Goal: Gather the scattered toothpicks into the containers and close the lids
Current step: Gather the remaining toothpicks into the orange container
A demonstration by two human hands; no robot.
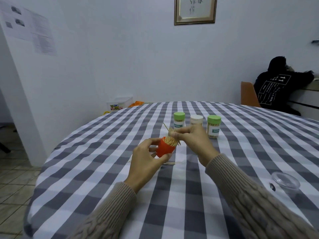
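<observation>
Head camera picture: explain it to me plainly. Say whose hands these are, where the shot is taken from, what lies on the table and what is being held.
There is no machine here. A person wears one wide-angle camera on the head, looking forward and down, so you see their own two arms in knitted sleeves.

The left hand holds an open red container packed with toothpicks. The right hand pinches a small bundle of toothpicks just above it.

On the checked tablecloth a few loose toothpicks lie behind the left hand. Farther back stand three closed jars: two with green lids and one with a white lid between them. A clear plastic lid lies at the right.

Another person sits in the far right corner.
</observation>
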